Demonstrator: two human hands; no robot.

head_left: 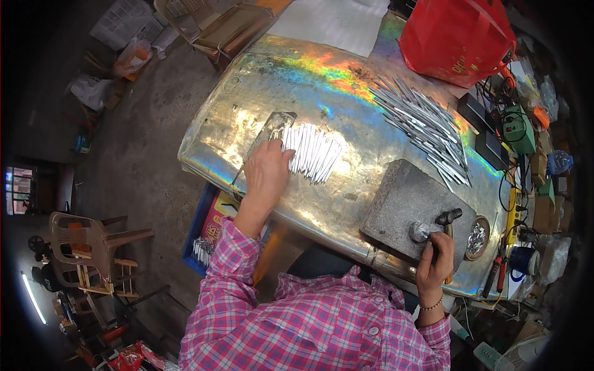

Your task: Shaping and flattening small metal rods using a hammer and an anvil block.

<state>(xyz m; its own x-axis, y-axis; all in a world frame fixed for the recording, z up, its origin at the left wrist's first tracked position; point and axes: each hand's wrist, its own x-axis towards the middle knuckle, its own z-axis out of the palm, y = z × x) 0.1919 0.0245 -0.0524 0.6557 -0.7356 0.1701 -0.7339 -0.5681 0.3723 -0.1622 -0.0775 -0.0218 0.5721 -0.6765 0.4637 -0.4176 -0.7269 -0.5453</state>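
My left hand (267, 170) reaches over the left end of a row of thin silver metal rods (315, 154) laid side by side on the metal-covered table. Its fingers bend down at the rods, and what is between them cannot be made out. Over a grey stone block (396, 204), my right hand (436, 263) is closed around the handle of a hammer with a black head (448, 216). Most of the handle is hidden by the hand. Close to the thumb tip sits a round, shiny metal piece (419, 232) on the block.
A larger heap of metal rods (427, 127) lies farther back, near a red bag (458, 43). Right of the block stands a round dish (477, 238) of small metal bits. Cables and a green box (518, 130) crowd the right edge. Below the table's left side is a blue tray (197, 238).
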